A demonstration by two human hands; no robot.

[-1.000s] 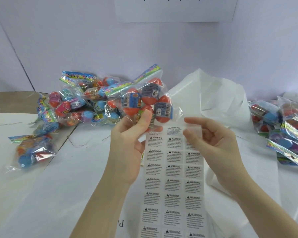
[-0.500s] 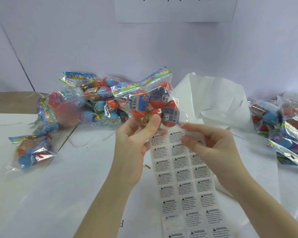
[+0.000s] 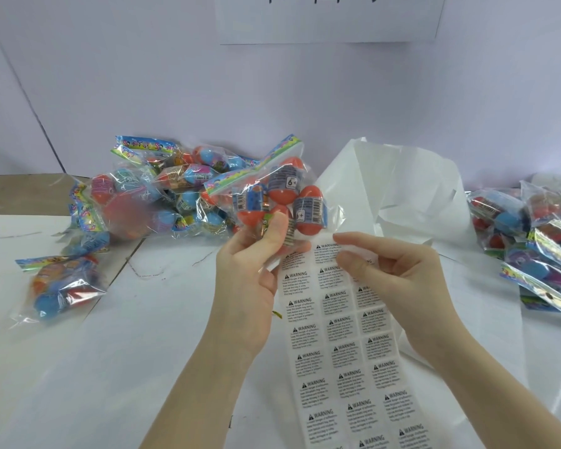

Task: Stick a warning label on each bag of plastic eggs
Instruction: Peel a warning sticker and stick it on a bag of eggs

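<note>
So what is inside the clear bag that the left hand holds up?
The bag holds orange plastic eggs with printed wrappers; four show. The left hand covers the bag's bottom, so anything lower there cannot be seen.

Two bare forearms, left hand (image 3: 250, 270), right hand (image 3: 399, 280), no sleeves, short plain nails

Label sheet (image 3: 344, 345) runs off bottom edge; wall sign (image 3: 331, 19) cropped above.
</note>
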